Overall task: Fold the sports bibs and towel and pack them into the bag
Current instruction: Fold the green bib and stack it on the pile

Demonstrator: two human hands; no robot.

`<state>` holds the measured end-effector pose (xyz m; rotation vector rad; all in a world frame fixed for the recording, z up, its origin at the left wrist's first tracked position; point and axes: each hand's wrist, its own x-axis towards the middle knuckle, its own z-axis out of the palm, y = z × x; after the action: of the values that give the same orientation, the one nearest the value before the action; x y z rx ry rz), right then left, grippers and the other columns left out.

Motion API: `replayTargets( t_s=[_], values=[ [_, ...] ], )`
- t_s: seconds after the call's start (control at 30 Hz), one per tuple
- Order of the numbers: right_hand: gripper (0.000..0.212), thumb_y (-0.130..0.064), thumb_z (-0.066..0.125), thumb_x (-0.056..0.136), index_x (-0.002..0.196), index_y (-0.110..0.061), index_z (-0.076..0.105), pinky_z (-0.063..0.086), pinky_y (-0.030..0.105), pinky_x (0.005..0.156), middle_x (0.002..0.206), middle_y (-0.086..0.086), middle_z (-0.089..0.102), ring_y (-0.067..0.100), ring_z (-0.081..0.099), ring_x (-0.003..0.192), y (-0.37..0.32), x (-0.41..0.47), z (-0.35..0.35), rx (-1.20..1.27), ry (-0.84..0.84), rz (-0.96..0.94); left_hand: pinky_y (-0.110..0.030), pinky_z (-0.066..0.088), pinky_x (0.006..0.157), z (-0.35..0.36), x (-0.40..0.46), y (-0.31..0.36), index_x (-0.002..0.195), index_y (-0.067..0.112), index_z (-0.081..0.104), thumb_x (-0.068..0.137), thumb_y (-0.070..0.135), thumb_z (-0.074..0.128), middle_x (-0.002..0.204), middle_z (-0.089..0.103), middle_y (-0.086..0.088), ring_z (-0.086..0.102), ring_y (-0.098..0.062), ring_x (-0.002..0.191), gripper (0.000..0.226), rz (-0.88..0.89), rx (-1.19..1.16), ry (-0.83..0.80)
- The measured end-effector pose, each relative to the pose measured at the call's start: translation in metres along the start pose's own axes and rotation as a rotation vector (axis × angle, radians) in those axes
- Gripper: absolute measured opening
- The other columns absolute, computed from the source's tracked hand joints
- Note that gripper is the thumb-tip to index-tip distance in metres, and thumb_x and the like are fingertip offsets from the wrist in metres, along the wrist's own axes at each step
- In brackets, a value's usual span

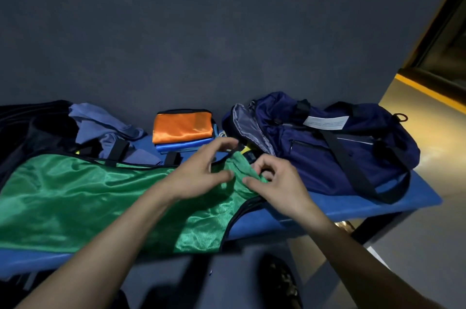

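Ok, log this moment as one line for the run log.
step: folding green bib | left hand: open above it | right hand: pinching bib edge | folded bibs: stacked | navy bag: open

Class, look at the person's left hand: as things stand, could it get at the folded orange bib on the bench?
Probably yes. The left hand hovers over the green bib, holding nothing, and the orange bib tops its stack just beyond, nothing between.
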<state>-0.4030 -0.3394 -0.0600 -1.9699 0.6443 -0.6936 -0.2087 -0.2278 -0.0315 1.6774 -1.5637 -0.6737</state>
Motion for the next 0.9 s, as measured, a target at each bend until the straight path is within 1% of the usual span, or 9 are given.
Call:
replayTargets(
  t_s=[0.1, 0.2, 0.33, 0.4, 0.47, 0.53, 0.6, 0.77, 0.9],
  values=[
    [0.031, -0.024, 0.082, 0.080, 0.073, -0.026, 0.052, 0.040, 0.021, 0.069, 0.076, -0.005, 0.060, 0.004, 0.047, 0.067, -0.004, -0.002, 0.000, -0.074, -0.004, -0.101, -0.027, 0.039, 0.109, 0.001, 0.008, 0.009, 0.141, 0.038, 0.047, 0.090, 0.015, 0.067, 0.135, 0.056, 0.021, 0.044, 0.003, 0.134, 0.060, -0.017, -0.136, -0.144],
    [0.029, -0.033, 0.082, 0.079, 0.077, -0.024, 0.054, 0.037, 0.023, 0.070, 0.076, -0.008, 0.059, 0.005, 0.046, 0.069, 0.001, -0.003, -0.002, -0.021, -0.055, -0.098, -0.034, 0.042, 0.106, -0.001, 0.012, 0.011, 0.112, 0.030, 0.067, 0.092, 0.021, 0.074, 0.114, 0.065, 0.017, 0.056, -0.005, 0.119, 0.023, 0.079, -0.002, -0.058],
    [0.041, -0.057, 0.074, 0.085, 0.087, -0.019, 0.059, 0.038, 0.025, 0.071, 0.078, -0.007, 0.055, 0.010, 0.050, 0.073, 0.004, -0.005, -0.014, 0.205, -0.120, 0.132, -0.021, 0.043, 0.092, -0.012, 0.004, 0.015, 0.098, 0.024, 0.073, 0.085, 0.033, 0.079, 0.099, 0.067, 0.016, 0.063, -0.007, 0.102, 0.017, 0.154, 0.043, -0.025],
    [0.045, -0.066, 0.062, 0.087, 0.086, -0.021, 0.059, 0.039, 0.020, 0.069, 0.072, -0.015, 0.054, 0.005, 0.051, 0.070, 0.004, -0.004, -0.018, 0.181, -0.100, 0.269, -0.020, 0.045, 0.088, -0.015, -0.003, 0.018, 0.096, 0.025, 0.077, 0.082, 0.034, 0.082, 0.095, 0.068, 0.015, 0.065, -0.009, 0.096, 0.017, 0.140, 0.036, -0.093],
    [0.047, -0.070, 0.061, 0.086, 0.090, -0.023, 0.061, 0.047, 0.026, 0.073, 0.082, -0.011, 0.062, 0.007, 0.060, 0.077, 0.010, -0.001, -0.019, 0.134, -0.079, 0.378, -0.021, 0.046, 0.087, -0.015, -0.008, 0.019, 0.095, 0.027, 0.079, 0.080, 0.033, 0.083, 0.094, 0.069, 0.016, 0.066, -0.009, 0.095, 0.017, 0.115, 0.055, -0.168],
    [0.052, -0.065, 0.074, 0.080, 0.106, -0.021, 0.066, 0.054, 0.032, 0.085, 0.101, 0.000, 0.070, 0.015, 0.069, 0.096, 0.019, 0.002, -0.018, 0.088, -0.080, 0.460, -0.025, 0.046, 0.089, -0.013, -0.012, 0.021, 0.096, 0.028, 0.079, 0.080, 0.034, 0.083, 0.095, 0.070, 0.017, 0.066, -0.008, 0.096, 0.017, 0.091, 0.076, -0.221],
    [0.053, -0.056, 0.082, 0.076, 0.112, -0.020, 0.068, 0.055, 0.030, 0.087, 0.106, 0.004, 0.071, 0.018, 0.071, 0.099, 0.024, 0.004, -0.016, 0.052, -0.052, 0.512, -0.030, 0.048, 0.090, -0.012, -0.014, 0.023, 0.096, 0.029, 0.080, 0.080, 0.033, 0.084, 0.095, 0.070, 0.016, 0.066, -0.008, 0.095, 0.017, 0.075, 0.076, -0.250],
    [0.011, -0.022, 0.082, 0.086, 0.089, -0.013, 0.076, 0.052, 0.017, 0.072, 0.085, 0.000, 0.077, 0.012, 0.072, 0.087, 0.019, 0.011, -0.012, 0.139, 0.109, 0.503, -0.035, 0.050, 0.095, -0.013, -0.016, 0.023, 0.097, 0.028, 0.080, 0.081, 0.033, 0.083, 0.097, 0.071, 0.014, 0.067, -0.010, 0.097, 0.017, 0.077, 0.046, -0.222],
    [0.008, -0.006, 0.079, 0.085, 0.090, -0.011, 0.075, 0.047, 0.009, 0.067, 0.080, -0.002, 0.076, 0.002, 0.068, 0.073, 0.000, 0.018, -0.014, 0.321, 0.166, 0.446, -0.028, 0.051, 0.092, -0.017, -0.016, 0.023, 0.100, 0.025, 0.080, 0.085, 0.028, 0.080, 0.097, 0.073, 0.010, 0.069, -0.012, 0.096, 0.016, 0.084, -0.010, -0.179]
  ],
)
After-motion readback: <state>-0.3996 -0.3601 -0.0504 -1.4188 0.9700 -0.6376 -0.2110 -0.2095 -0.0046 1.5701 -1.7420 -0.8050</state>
